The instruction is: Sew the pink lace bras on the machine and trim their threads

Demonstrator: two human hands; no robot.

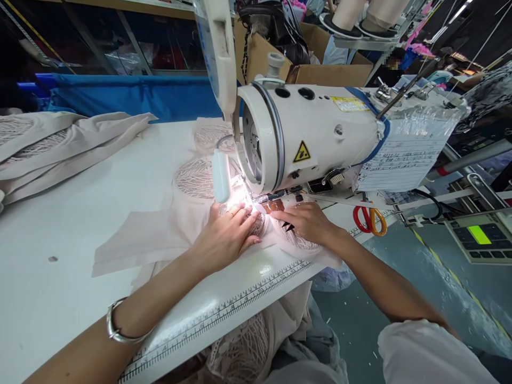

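Observation:
My left hand [224, 234] lies flat on the pale pink lace garment piece [196, 178], its fingers stretched towards the lit needle area of the sewing machine [316, 133]. A ring and a silver bangle are on this arm. My right hand [310, 221] rests on the garment just right of the needle, index finger extended and the other fingers curled. Two dark pointed tips, like those of thread snips [288, 226], stick out below those curled fingers. The needle and presser foot are partly hidden by glare and the machine head. More garment hangs over the table's front edge.
Stacked garment pieces [64, 138] lie at the left of the white table [60, 229]. A ruler strip [224, 314] runs along its front edge. Red and orange scissors [370, 220] hang at the right, near a control panel [480, 234]. Cardboard boxes [332, 73] stand behind.

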